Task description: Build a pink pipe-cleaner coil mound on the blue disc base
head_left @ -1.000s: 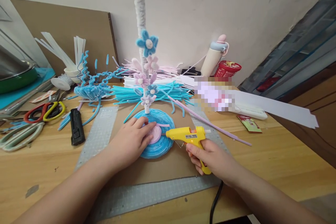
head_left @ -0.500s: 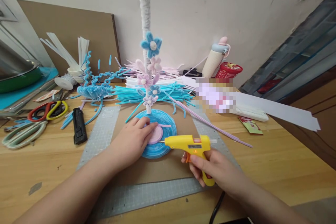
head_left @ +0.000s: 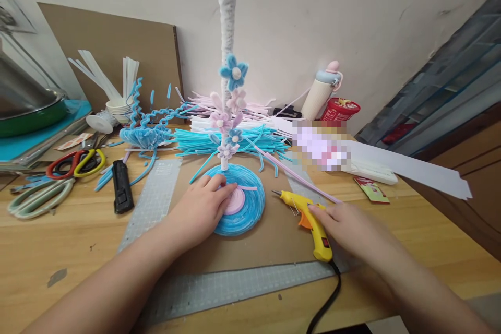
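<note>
A round blue pipe-cleaner base (head_left: pixel 250 209) lies on a brown cardboard sheet (head_left: pixel 270 242). A pink coil (head_left: pixel 237 201) sits on the base. A white fuzzy pole (head_left: pixel 227 21) with blue and pink flowers (head_left: pixel 234 71) rises from its far edge. My left hand (head_left: pixel 199 211) presses the pink coil down, fingers curled over it. A yellow glue gun (head_left: pixel 307 216) lies on the cardboard to the right, nozzle pointing left. My right hand (head_left: pixel 346 222) rests against the gun's body with fingers loosely extended.
A grey cutting mat (head_left: pixel 219 289) lies under the cardboard. Scissors (head_left: pixel 58 172) and a black utility knife (head_left: pixel 122 193) lie to the left. Blue pipe cleaners (head_left: pixel 227 141) are piled behind, beside a curly blue piece (head_left: pixel 143 133). A bottle (head_left: pixel 321 91) stands by the wall.
My right hand has swung the glue gun away from the pink coil and laid it on the cardboard, loosening its grip. My left hand has stayed on the coil.
</note>
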Tool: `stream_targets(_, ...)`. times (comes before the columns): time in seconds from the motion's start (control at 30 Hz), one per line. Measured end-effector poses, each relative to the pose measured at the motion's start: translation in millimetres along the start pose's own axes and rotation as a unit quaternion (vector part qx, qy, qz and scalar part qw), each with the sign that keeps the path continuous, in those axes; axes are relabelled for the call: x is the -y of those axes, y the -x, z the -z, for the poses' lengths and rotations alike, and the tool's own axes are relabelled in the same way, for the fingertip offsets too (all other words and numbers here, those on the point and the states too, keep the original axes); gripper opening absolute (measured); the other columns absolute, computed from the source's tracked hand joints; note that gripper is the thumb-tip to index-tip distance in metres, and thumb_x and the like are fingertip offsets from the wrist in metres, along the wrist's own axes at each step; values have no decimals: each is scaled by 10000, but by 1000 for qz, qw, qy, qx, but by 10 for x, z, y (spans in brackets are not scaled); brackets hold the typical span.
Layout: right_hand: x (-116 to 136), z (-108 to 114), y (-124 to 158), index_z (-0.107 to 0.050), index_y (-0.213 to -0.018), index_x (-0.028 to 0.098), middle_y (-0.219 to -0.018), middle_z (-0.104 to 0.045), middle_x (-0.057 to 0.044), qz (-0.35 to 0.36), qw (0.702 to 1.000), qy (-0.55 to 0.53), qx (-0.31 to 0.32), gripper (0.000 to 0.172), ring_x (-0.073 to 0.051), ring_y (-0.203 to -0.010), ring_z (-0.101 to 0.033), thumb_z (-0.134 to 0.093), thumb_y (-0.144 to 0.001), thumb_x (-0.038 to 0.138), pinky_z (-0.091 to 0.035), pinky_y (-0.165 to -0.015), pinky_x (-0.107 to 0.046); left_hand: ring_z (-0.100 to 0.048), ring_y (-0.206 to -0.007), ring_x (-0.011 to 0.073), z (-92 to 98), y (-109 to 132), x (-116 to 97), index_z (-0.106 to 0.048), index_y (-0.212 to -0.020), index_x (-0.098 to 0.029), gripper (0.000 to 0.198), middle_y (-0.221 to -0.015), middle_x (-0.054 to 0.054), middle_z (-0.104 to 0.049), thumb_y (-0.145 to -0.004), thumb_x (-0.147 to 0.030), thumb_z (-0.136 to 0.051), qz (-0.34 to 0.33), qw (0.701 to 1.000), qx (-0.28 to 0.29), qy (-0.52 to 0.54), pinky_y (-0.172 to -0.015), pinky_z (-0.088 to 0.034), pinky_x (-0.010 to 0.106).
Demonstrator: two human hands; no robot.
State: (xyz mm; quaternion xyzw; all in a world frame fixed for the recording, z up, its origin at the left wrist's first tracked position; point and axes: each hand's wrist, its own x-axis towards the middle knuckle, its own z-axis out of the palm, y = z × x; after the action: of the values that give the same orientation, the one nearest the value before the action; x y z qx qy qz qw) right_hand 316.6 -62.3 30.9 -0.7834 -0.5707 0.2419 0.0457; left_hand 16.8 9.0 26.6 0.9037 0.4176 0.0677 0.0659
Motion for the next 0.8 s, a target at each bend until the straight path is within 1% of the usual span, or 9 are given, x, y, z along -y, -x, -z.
stream_targets(0.03,90,44,5,-451,-479,213,-485,-537,-42,56,997,25,-50,541,-175,-467,-521,-429,-885,570,-281,-442,-284,-511,-1042,252,-6,3,5,-542,-1298,-248,378,-1182,76,-553,-977,-258,-343,-2,1000,0,0,-929,-443,433)
stream_targets(0.1,307,93,12,-536,-598,216,-576,-581,-25,177,978,-5,-109,433,-178,-559,-549,-416,-923,477,-342,-508,-288,-513,-1030,248,-24,9,21,-538,-1301,-258,374,-1177,74,-551,-973,-252,-356,-7,1000,-5,-3,-919,-448,430)
stream_targets(0.13,422,92,7,-588,-717,223,-652,-616,-15,231,964,-33,-124,326,-175,-608,-570,-435,-931,415,-382,-551,-287,-512,-1028,246,-34,13,31,-533,-1305,-262,375,-1175,73,-550,-973,-250,-359,-12,1000,-9,-4,-917,-448,428)
stream_targets(0.2,643,47,-30,-617,-956,223,-908,-668,-33,352,925,-50,-133,145,-188,-828,-611,-482,-919,261,-447,-711,-300,-508,-1023,242,-53,17,47,-525,-1312,-261,375,-1163,73,-549,-975,-255,-361,-21,1000,-18,-6,-918,-447,425)
stream_targets(0.27,826,-36,-94,-622,-1041,201,-1031,-663,-60,407,903,-10,-139,178,-216,-985,-589,-530,-890,182,-435,-849,-342,-504,-1019,240,-63,17,56,-523,-1314,-257,373,-1149,73,-548,-976,-264,-365,-26,999,-27,-8,-919,-445,423)
stream_targets(0.4,1021,-207,-205,-665,-993,169,-961,-684,-83,371,914,74,-144,168,-225,-942,-607,-519,-909,174,-427,-827,-346,-503,-1001,237,-63,13,48,-534,-1299,-246,366,-1137,75,-546,-980,-264,-355,-22,999,-31,-19,-906,-447,422)
stream_targets(0.53,1029,-293,-206,-683,-874,175,-855,-695,-66,348,920,126,-133,225,-204,-836,-622,-469,-922,128,-405,-746,-317,-503,-981,243,-69,11,37,-529,-1306,-246,373,-1147,77,-554,-977,-261,-354,-20,999,-30,-38,-887,-451,427)
stream_targets(0.7,996,-297,-158,-663,-982,182,-916,-701,-63,363,910,132,-151,178,-227,-868,-613,-496,-924,159,-393,-764,-342,-506,-988,251,-60,8,18,-517,-1316,-255,375,-1160,70,-558,-972,-264,-369,-11,998,-25,-48,-859,-458,416)
stream_targets(0.8,998,-293,-150,-661,-962,179,-910,-705,-59,367,909,133,-144,187,-232,-861,-610,-476,-939,166,-401,-770,-349,-509,-971,246,-46,11,9,-517,-1316,-261,374,-1153,65,-562,-976,-269,-361,-7,998,-21,-52,-849,-457,406)
